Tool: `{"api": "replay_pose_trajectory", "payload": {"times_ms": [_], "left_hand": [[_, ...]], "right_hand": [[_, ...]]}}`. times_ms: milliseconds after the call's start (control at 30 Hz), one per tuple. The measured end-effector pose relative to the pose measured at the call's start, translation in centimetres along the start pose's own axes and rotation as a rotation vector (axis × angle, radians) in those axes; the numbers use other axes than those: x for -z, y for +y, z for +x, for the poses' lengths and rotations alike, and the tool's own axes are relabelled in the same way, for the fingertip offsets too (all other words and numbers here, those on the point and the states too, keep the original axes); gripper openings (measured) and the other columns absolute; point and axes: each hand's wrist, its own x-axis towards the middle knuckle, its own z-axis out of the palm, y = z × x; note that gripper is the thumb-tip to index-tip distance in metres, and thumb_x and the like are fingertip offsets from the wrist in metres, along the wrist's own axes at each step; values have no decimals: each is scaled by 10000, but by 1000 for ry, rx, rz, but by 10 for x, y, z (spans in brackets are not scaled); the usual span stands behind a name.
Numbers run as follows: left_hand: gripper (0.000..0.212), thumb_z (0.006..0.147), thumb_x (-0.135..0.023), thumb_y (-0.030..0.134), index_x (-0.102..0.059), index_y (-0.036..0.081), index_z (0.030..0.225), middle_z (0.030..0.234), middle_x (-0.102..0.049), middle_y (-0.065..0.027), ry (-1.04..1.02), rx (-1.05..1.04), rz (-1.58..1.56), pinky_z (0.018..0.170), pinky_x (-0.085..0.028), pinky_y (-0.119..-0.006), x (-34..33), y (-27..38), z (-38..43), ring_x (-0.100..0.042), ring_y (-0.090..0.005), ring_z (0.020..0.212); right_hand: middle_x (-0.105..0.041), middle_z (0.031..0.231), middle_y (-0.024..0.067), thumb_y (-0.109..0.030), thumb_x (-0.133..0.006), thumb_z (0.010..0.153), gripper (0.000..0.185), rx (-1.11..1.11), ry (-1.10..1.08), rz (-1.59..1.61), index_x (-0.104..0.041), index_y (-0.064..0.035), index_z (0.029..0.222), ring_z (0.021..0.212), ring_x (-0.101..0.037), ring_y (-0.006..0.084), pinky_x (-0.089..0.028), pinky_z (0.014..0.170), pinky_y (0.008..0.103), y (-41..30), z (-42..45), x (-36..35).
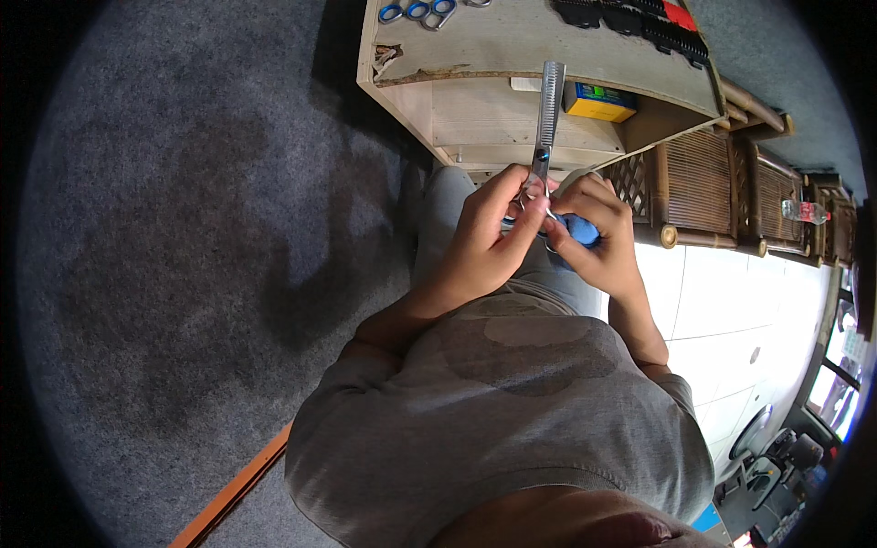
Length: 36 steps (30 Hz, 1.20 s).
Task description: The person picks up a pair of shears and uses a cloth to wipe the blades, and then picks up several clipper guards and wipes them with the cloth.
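Observation:
A pair of steel thinning scissors (546, 113) points away from me, its toothed blade upright in view and its blades together. My left hand (499, 220) grips it around the shanks and finger rings, thumb laid across the metal. At the lower rings, my right hand (597, 229) pinches a bunched blue cloth (581, 230) against the handle. Fingers and cloth hide part of the rings. Both hands are above my lap, just in front of a pale wooden cabinet (473, 58).
On the cabinet top lie more scissors (418, 11) with blue rings and several black clipper guards (622, 20), plus a red one (678, 15). A yellow box (601, 103) sits on the shelf inside. Bamboo seating (699, 181) at right bears a plastic bottle (805, 212).

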Motion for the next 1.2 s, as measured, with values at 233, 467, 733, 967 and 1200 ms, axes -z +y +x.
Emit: {"api": "replay_pose_trajectory", "payload": {"times_ms": [233, 467, 733, 967, 1200], "left_hand": [[95, 886, -478, 66, -464, -7, 826, 723, -505, -73, 253, -189, 113, 544, -380, -262, -12, -18, 3, -477, -130, 598], [188, 864, -543, 90, -464, 6, 716, 583, -429, -15, 282, -46, 7, 466, -298, -226, -7, -19, -1, -365, -56, 521], [187, 834, -604, 96, -536, -28, 711, 534, -405, 1, 324, -50, 76, 452, -270, -226, 5, -16, -2, -328, -38, 525], [191, 811, -625, 79, -533, -35, 687, 517, -410, -32, 380, -116, 227, 443, -274, -242, 7, -13, -2, -335, -65, 497], [184, 784, -645, 69, -532, -23, 672, 522, -435, -72, 352, -147, 347, 430, -281, -260, 2, -11, -3, -348, -110, 466]], "right_hand": [[-553, 706, 62, -89, -668, 622, 161, -24, 32, -18, -607, -35, 761, 669, -500, 226, -320, 642, 311, -2, -6, -11], [-550, 697, 66, -102, -679, 607, 168, -21, -6, 5, -607, -32, 742, 668, -502, 226, -325, 640, 309, -3, -5, 0], [-564, 712, 87, -117, -682, 601, 204, -54, -72, -27, -599, 4, 743, 680, -531, 220, -372, 663, 308, 1, -6, 9], [-585, 846, 108, -123, -654, 684, 363, -55, 100, 75, -552, -6, 1013, 719, -563, 175, -446, 675, 284, -3, -4, 22], [-554, 956, 101, -90, -623, 776, 321, -125, 506, 312, -479, 0, 1048, 840, -524, 136, -425, 757, 252, -1, 6, 15]]}}
